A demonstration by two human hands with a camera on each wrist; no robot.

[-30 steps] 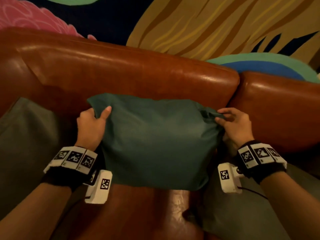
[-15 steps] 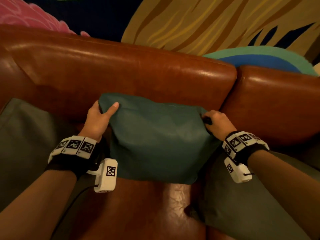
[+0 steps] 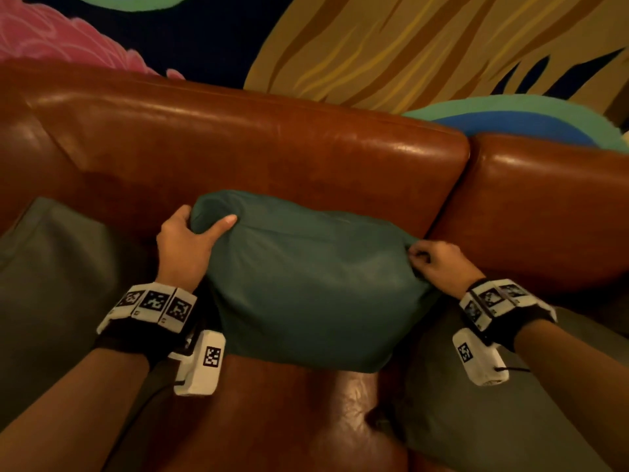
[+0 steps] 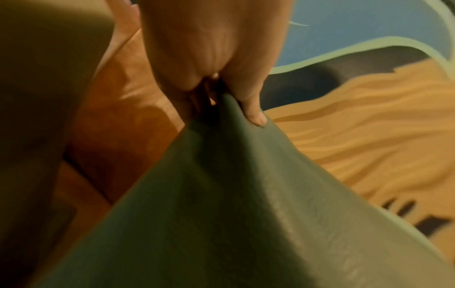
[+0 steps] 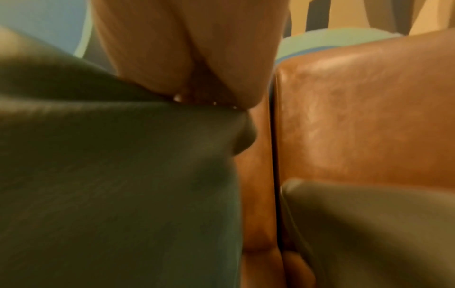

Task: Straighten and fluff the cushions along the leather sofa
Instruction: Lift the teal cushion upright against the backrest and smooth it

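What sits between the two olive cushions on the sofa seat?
The teal cushion, gripped at its top corners by the left hand and right hand, with bare leather seat in front of it. The head view shows this.

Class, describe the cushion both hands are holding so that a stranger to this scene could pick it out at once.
Start at the brown leather sofa below the painted wall. Three cushions sit along it; take the middle one, the teal cushion leaning on the backrest. Unlike the duller grey-green cushions either side, its upper corners are gripped by the left hand and the right hand.
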